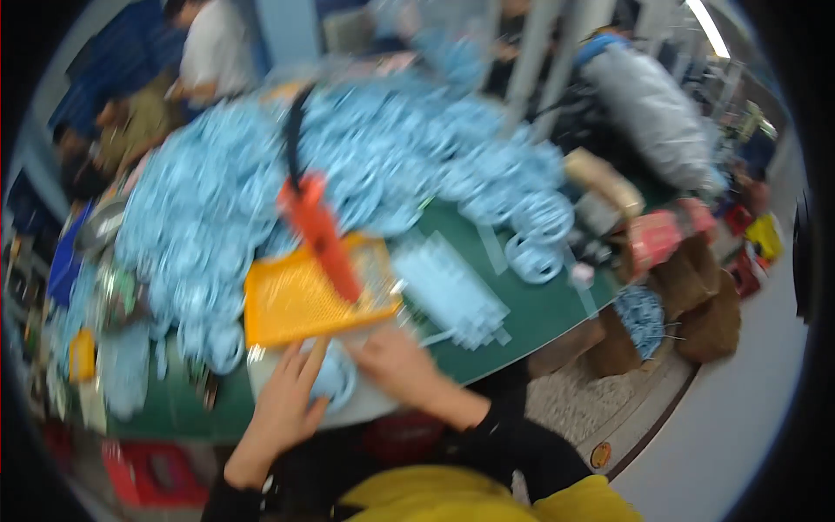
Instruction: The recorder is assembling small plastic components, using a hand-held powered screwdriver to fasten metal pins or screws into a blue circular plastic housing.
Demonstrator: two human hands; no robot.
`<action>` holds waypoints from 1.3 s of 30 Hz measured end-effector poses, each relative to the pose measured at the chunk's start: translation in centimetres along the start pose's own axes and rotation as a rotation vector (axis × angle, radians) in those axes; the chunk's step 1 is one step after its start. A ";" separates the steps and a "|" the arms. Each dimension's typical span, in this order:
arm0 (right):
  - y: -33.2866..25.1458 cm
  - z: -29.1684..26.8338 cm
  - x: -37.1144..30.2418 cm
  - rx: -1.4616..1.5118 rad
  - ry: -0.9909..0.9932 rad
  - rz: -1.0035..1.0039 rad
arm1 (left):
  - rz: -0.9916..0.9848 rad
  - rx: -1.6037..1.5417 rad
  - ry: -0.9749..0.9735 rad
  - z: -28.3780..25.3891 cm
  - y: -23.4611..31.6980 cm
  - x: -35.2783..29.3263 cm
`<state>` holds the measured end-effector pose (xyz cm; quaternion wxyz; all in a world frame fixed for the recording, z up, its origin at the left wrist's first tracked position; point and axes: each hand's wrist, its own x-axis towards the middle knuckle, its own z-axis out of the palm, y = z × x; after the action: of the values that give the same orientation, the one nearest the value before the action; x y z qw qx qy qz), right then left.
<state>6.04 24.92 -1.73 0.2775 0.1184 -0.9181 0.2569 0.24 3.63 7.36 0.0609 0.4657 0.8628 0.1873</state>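
A light blue round plastic part lies on a pale board at the table's front edge. My left hand grips its left side, with the thumb and the long fingers at its rim. Just right of the part is my right hand, its fingers curled together by the front edge of a yellow-orange tray; what they hold, if anything, is too blurred to see. Small bits lie at the tray's right end. Above the tray hangs an orange-red power screwdriver on a black cord.
A large heap of light blue round parts covers the back and left of the green table. Light blue strips are stacked right of the tray. Cartons and a red stool stand beside the table. People sit beyond.
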 end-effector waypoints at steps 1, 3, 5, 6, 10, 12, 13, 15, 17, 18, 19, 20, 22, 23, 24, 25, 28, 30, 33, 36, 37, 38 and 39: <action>0.1 -0.5 -0.3 0.008 -0.024 0.009 | -0.001 -0.022 -0.011 0.6 -0.3 0.0; 0.0 -1.3 0.0 0.002 -0.022 0.031 | -0.010 -0.014 -0.043 1.2 -0.8 -0.2; -0.7 -1.2 0.4 -0.020 -0.049 0.024 | 0.002 -0.027 0.015 1.8 -0.8 -0.7; -0.7 -0.7 0.4 -0.011 -0.047 0.013 | -0.007 -0.019 0.020 2.0 -1.4 -1.1; -1.3 0.1 0.6 -0.068 -0.090 -0.133 | -0.062 -0.216 0.085 2.9 -2.8 -2.8; -1.3 -0.1 1.2 -0.096 -0.133 -0.213 | -0.088 -0.439 0.125 3.5 -3.6 -3.1; -1.5 0.0 1.4 -0.107 -0.130 -0.219 | -0.079 -0.440 0.134 3.5 -3.5 -3.4; -1.7 -0.2 1.9 -0.093 -0.155 -0.231 | 0.089 -0.241 0.176 3.6 -3.1 -3.5; -1.5 -0.2 2.0 -0.091 -0.168 -0.221 | 0.048 -0.356 0.175 3.5 -3.8 -3.4; -1.5 -0.1 1.9 -0.076 -0.181 -0.205 | 0.000 -0.467 0.161 3.5 -4.2 -3.3; -1.7 -0.2 1.5 -0.086 -0.184 -0.209 | 0.006 -0.473 0.168 3.3 -4.3 -3.4; -2.0 -0.4 1.3 -0.072 -0.191 -0.130 | 0.029 -0.438 0.134 2.6 -4.3 -3.5; -2.4 -0.9 1.2 -0.061 -0.194 -0.056 | 0.053 -0.400 0.104 2.0 -4.6 -3.3; -2.6 -1.3 1.0 -0.021 -0.195 0.008 | 0.076 -0.344 0.085 2.2 -4.5 -3.4; -2.7 -1.5 0.8 0.021 -0.196 0.073 | 0.098 -0.287 0.064 2.3 -4.5 -3.4; -2.6 -1.4 0.8 0.024 -0.197 0.074 | 0.103 -0.294 0.075 2.3 -4.3 -3.2; -2.2 -0.8 0.0 0.033 -0.116 0.074 | 0.047 -0.182 0.056 2.0 -3.2 -2.6; -1.7 -0.4 -0.3 0.037 -0.052 0.032 | 0.022 -0.206 0.054 2.5 -2.9 -2.0; -1.4 -0.4 -0.6 0.123 0.004 0.052 | -0.064 -0.259 0.108 3.8 -2.4 -1.9; -1.2 -0.6 -0.9 0.136 -0.022 0.103 | -0.112 -0.205 0.109 4.7 -1.3 -1.5; -1.4 -0.8 -0.7 0.138 -0.013 0.110 | -0.139 -0.210 0.139 4.8 -0.9 -1.6; -1.3 -0.7 -0.9 0.145 0.003 0.124 | -0.161 -0.222 0.175 5.1 -0.5 -1.4; -1.2 -0.6 -1.0 0.134 0.013 0.118 | -0.153 -0.211 0.160 5.3 -0.2 -1.3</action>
<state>7.54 24.30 -1.41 0.2591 0.0809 -0.9026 0.3342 2.30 3.83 2.35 0.0545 0.3730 0.8735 0.3081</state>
